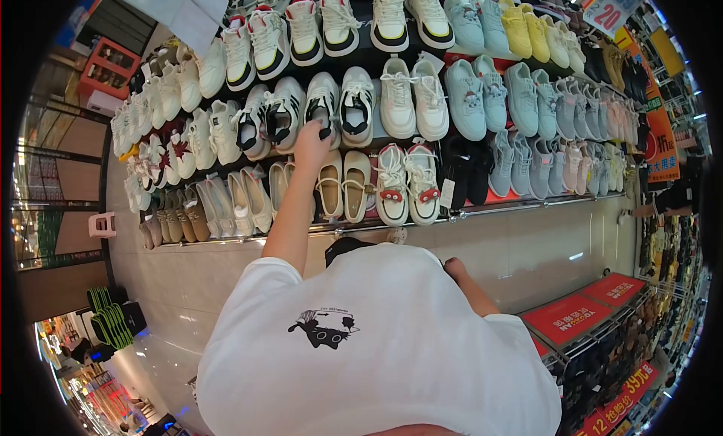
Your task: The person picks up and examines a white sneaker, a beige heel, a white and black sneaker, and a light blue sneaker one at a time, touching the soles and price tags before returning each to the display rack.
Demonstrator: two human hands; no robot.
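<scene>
Rows of shoes fill a sloping shop shelf [482, 202] above a pale tiled floor [188, 285]. Left hand [311, 146] reaches up to a grey and black sneaker [324, 101] in the middle row, fingers [317, 129] curled against its heel. Right hand [454, 268] hangs low beside the white shirt [376, 346]; whether its fingers are spread or closed cannot be told.

Glossy pale tiled floor [188, 285] beneath tiered shoe racks [482, 206], with red price signs [572, 315].
</scene>
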